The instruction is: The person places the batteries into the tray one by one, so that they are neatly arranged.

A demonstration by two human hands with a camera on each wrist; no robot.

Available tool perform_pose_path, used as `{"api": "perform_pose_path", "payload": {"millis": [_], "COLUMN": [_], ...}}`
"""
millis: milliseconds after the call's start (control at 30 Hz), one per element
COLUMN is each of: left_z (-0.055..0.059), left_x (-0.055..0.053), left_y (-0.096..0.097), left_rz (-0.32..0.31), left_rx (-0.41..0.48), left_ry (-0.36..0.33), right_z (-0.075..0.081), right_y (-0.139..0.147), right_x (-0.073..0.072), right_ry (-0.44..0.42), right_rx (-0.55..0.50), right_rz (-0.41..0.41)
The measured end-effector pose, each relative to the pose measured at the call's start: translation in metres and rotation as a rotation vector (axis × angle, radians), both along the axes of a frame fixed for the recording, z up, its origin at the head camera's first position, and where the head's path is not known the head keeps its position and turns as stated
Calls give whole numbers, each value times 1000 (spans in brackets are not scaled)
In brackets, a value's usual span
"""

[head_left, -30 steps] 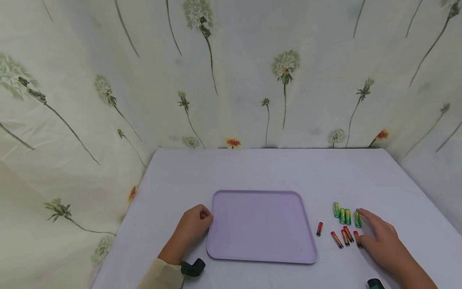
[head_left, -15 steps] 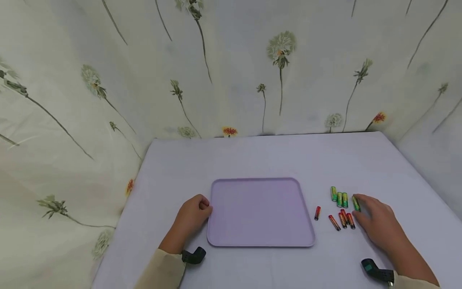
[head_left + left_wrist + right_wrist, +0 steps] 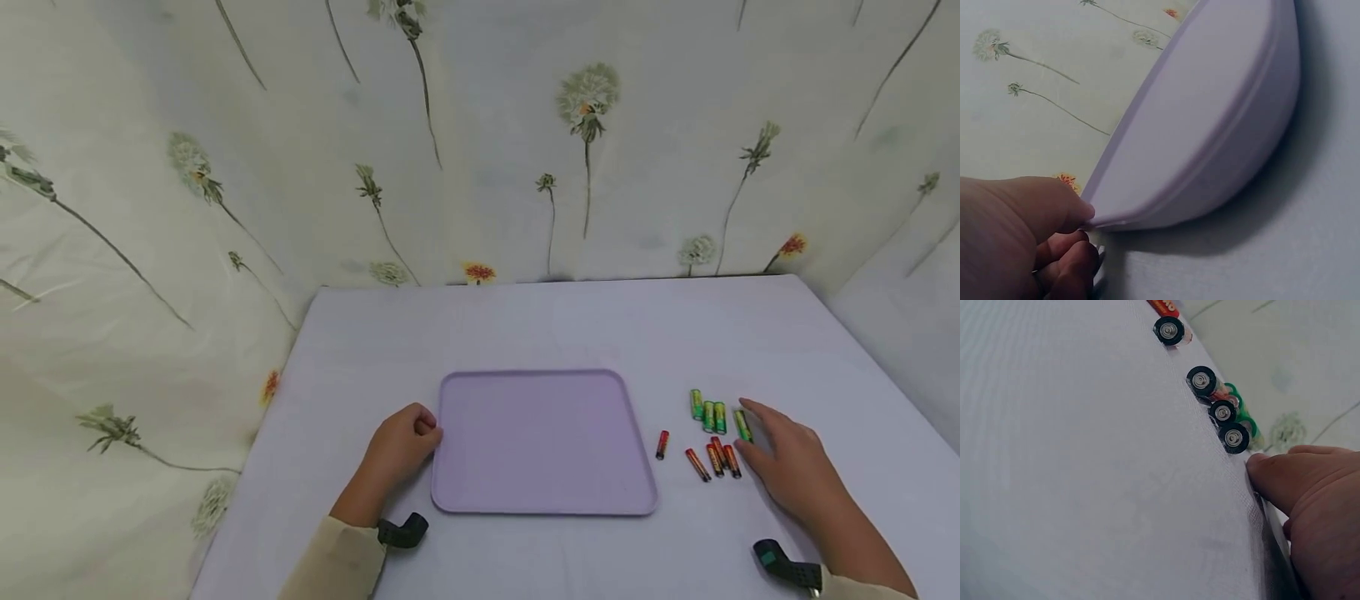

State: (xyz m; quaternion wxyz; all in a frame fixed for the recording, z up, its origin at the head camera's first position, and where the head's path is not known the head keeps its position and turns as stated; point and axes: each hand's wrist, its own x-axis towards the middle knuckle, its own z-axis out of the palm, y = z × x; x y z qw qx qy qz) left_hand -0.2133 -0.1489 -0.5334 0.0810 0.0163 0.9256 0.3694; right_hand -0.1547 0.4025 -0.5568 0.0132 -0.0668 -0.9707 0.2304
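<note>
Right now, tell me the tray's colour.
The tray is light purple, best seen in the head view.

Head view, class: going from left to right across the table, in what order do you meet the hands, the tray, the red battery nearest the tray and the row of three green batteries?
Left hand, purple tray, lone red battery, three green batteries, right hand.

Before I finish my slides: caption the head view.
Left fingers pinch a lilac tray; right fingers near red and green batteries.
</note>
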Motion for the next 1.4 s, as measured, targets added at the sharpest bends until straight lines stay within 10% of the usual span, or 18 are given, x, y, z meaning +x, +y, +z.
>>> {"api": "perform_pose_path", "payload": {"millis": [867, 1400], "left_z": [-4, -3], "left_x": [-2, -2], "left_y": [-3, -4], "left_rz": [-53, -61], "left_rx": [-61, -58], "left_ry": [33, 49], "right_z": [22, 52], "right_y": [-8, -54], "right_x": [4, -6], "right_ry": [13, 44], "right_rx": [-44, -132], "right_rz": [-132, -60]}}
